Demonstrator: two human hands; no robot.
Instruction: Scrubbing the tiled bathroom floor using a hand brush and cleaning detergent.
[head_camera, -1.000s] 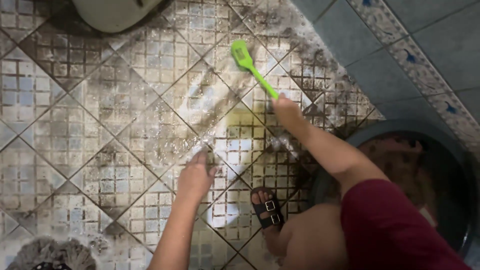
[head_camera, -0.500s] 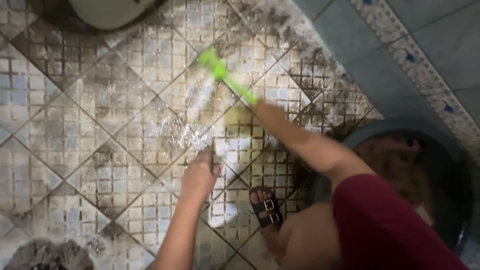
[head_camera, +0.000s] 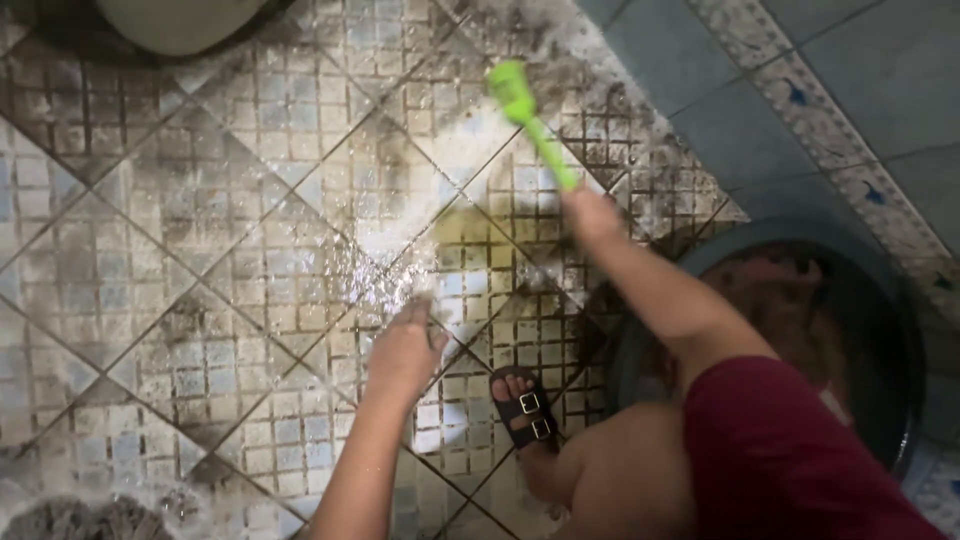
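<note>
Green plastic scrub brush: held by the right hand, whose fingers are wrapped tight round the lower end of the handle. The brush head lies up by the wall, on the wet floor; blur hides the bristles, so contact with the tiles cannot be confirmed.

Left hand: palm down on the floor, fingers loosely spread, holding nothing. Foam and water glare mask the fingertips.

Floor: small square tiles in a diamond pattern, dark with grime, wet and sudsy (heaviest between the two hands and along the wall).

Foot in a black buckled sandal: just beside the left hand, toes visible, heel hidden under the knee.

Dark basin: at the right, partly covered by the right arm and a maroon sleeve; its contents are too dim to make out.

Pale rounded object: cut off at the top edge, not identifiable. Grey frothy mass: cut off at the lower left corner.
</note>
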